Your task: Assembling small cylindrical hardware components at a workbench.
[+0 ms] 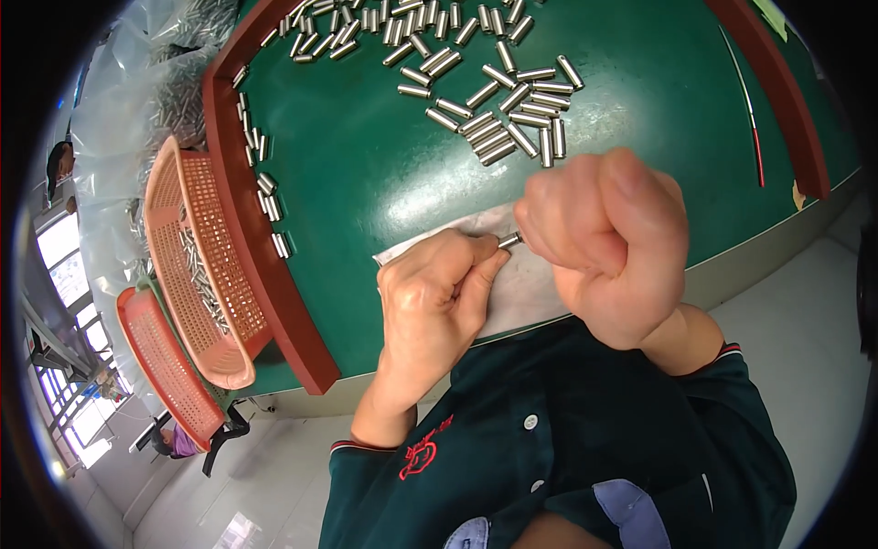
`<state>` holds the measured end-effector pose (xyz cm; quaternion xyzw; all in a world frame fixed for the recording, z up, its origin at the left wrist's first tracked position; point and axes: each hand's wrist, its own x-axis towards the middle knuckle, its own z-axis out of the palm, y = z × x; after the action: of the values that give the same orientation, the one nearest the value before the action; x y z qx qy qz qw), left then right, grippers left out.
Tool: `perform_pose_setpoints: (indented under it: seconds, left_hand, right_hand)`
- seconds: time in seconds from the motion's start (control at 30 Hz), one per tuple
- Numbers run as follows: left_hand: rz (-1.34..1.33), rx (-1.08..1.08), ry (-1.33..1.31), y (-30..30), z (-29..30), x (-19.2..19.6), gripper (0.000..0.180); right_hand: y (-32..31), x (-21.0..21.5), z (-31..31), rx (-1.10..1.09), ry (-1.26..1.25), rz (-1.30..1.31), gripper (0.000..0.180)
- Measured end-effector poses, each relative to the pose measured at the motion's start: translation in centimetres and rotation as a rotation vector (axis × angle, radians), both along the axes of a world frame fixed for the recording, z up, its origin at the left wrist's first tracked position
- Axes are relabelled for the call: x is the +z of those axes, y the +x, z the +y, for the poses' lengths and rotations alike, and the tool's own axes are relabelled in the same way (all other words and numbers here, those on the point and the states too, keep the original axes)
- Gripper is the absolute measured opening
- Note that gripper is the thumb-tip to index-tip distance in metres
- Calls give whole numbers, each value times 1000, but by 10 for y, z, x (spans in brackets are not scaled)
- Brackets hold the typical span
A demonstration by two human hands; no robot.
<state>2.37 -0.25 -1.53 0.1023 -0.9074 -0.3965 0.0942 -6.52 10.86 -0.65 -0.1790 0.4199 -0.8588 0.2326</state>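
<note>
My left hand (430, 297) is closed in a pinch, thumb against forefinger, on a small shiny metal cylinder (508, 241). Only a short length of it shows beyond the fingertips, pointing toward my right hand (608, 242). That right hand is raised close by, curled into a fist with the thumb on top. Whatever lies inside its fingers is hidden. Under both hands a whitish cloth (523, 297) lies at the near edge of the green table (366, 183). Beyond it, many similar metal cylinders (489, 137) lie loose and in small rows.
Red-brown rails (265, 247) border the table on both sides, with some cylinders along the left one. An orange mesh basket (215, 265) holding metal pieces stands left, beside a second basket (165, 357). A thin red-ended rod (755, 137) lies right. Plastic bags (119, 137) fill the far left.
</note>
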Motion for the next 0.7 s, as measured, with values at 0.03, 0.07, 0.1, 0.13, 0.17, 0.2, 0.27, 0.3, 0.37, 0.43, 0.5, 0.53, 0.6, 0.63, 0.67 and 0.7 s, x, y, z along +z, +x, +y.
perform_pose_setpoints:
  seconds: [0.03, 0.07, 0.1, 0.13, 0.17, 0.2, 0.27, 0.3, 0.37, 0.43, 0.5, 0.53, 0.6, 0.63, 0.67, 0.7]
  left_hand:
    - [6, -12, -4, 0, 0, 0, 8]
    - [-1, -8, 1, 1, 0, 0, 8]
    - [0, -15, -3, 2, 0, 1, 8]
    - [5, -24, -11, 2, -1, 1, 8]
    - [4, -24, -11, 2, -1, 1, 8]
    - [28, -30, 11, 2, -1, 1, 8]
    - [59, -38, 25, 2, 0, -1, 8]
    - [37, -21, 20, 3, 1, -1, 9]
    - [22, -12, 0, 3, 2, -3, 9]
    - [34, 62, 4, 3, 6, -4, 8]
    - [11, 76, -3, 6, 6, -3, 8]
    - [12, 89, 12, 4, 7, -3, 9]
    - [-12, 111, 31, 2, 9, -2, 9]
    - [-3, 103, 23, 2, 8, -1, 9]
    - [-20, 117, 95, 3, 5, 1, 10]
    - [-37, 131, 167, 4, 3, 3, 10]
  right_hand:
    - [3, -2, -1, -16, -4, 53, 40]
    - [5, -3, -1, -32, -9, 107, 40]
    - [5, -3, -2, -28, -5, 101, 40]
    - [5, -2, -3, -16, 6, 78, 40]
    - [5, 0, -4, -5, 14, 56, 40]
    - [5, 3, -4, 5, 21, 35, 40]
    - [4, 6, -5, 24, 29, 0, 39]
    - [3, 8, -5, 33, 32, -16, 39]
    - [4, 10, -3, 43, 29, -45, 39]
    - [1, -5, 5, -22, -56, 9, 41]
    - [0, -1, 11, -63, -135, -21, 41]
    - [-3, -3, 15, -69, -141, -14, 41]
    - [-7, -7, 22, -67, -184, -59, 40]
    - [-8, -8, 23, -117, -254, -129, 40]
    - [-8, -8, 25, -123, -264, -120, 40]
    - [-8, -7, 28, -129, -238, -140, 41]
